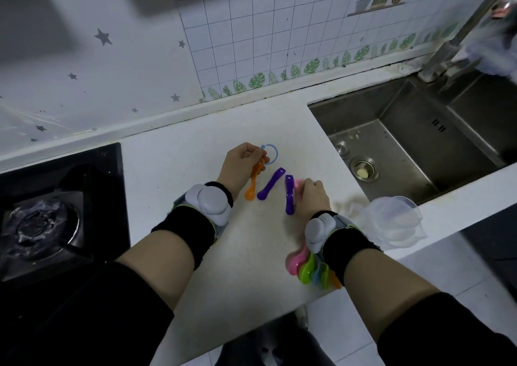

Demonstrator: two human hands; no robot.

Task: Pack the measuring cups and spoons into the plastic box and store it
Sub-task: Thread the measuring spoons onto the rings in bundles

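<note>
I have the left hand [243, 159] over the middle of the white table [195, 147], fingers curled and pinching the handle end of an orange spoon [253, 182] together with a pale blue ring [272, 152]. The spoon's bowl points back toward me. Just right of it a purple spoon [270, 184] lies loose on the table. The right hand [312, 195] is closed, fingers curled round a second purple spoon [289, 195] and a pink piece [298, 183] that is too blurred for me to tell what it is. A nested stack of coloured measuring cups [306, 267] sits at the near table edge, partly under the right wrist. The clear plastic box [391, 223] stands to the right of that wrist, beside the steel sink [419, 141]. A black gas stove [42, 220] is on the left.
</note>
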